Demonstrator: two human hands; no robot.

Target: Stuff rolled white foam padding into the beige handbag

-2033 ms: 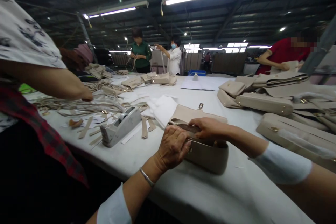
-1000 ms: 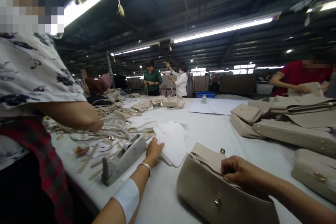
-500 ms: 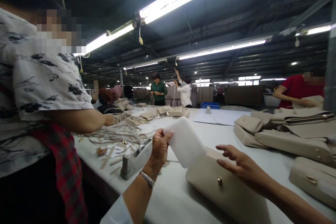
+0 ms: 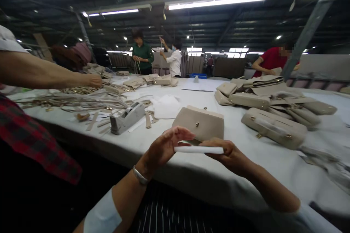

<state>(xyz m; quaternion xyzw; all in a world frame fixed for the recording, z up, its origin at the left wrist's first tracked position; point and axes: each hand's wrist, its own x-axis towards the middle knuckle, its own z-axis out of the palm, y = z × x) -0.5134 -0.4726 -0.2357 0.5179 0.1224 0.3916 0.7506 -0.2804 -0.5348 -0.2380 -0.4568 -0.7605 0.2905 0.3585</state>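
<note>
- Head view: the right hand (image 4: 228,153) pinches one end of a thin white pad (image 4: 195,149), with fingers along its upper side and a finger below it, closed onto its thickness.
- The left hand (image 4: 166,145) is loosely cupped, its fingers parted from the pad and reaching over its other end; the pad's tip meets the palm side of this hand. Whether any of its fingers press the pad from behind cannot be told.
- The pad is seen edge-on, roughly level, and spans the gap between the two hands, in front of the table's near edge.
- Just beyond the fingers, a beige handbag (image 4: 209,125) sits on the white table (image 4: 198,98), its small metal clasp (image 4: 197,124) facing the wearer; the hands overlap its lower edge in the view.
- Behind the bag and to its left lie more white sheets (image 4: 166,107), near a grey tape dispenser (image 4: 127,119) and beige strips (image 4: 148,120).
- To the right of the hands, well apart from them, another beige bag (image 4: 273,127) lies before a heap of bags (image 4: 248,100).
- At the far left, a co-worker's hand (image 4: 94,80) is over a tangle of straps (image 4: 82,100).
</note>
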